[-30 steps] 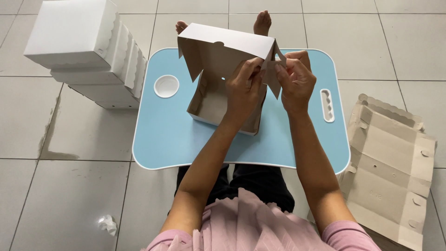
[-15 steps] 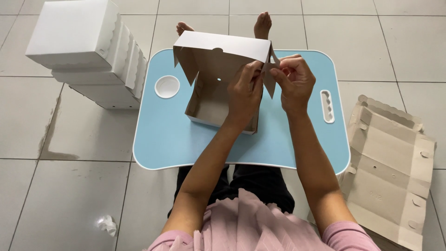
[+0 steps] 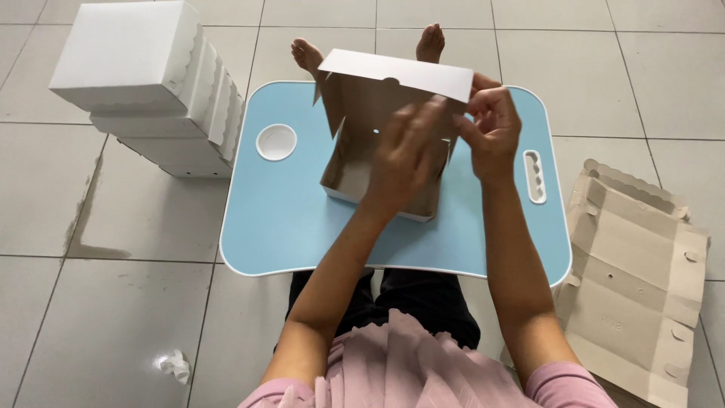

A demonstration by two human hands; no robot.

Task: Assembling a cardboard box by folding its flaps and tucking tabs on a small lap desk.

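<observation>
On the blue lap table [image 3: 287,219], our left hand [image 3: 404,155] presses loosely against the half-folded cardboard box [image 3: 370,113] while our right hand [image 3: 491,128] pinches its right flap. Light, stiff yet easily creased, it seems best held by its edges. One stack of finished boxes [image 3: 143,83] stands left; flat blanks [image 3: 642,257] lie right.

both arms stretched forward, left hand [image 3: 404,155] blurry with fingers spread, right hand [image 3: 492,128] pinching, fingers curled
</observation>
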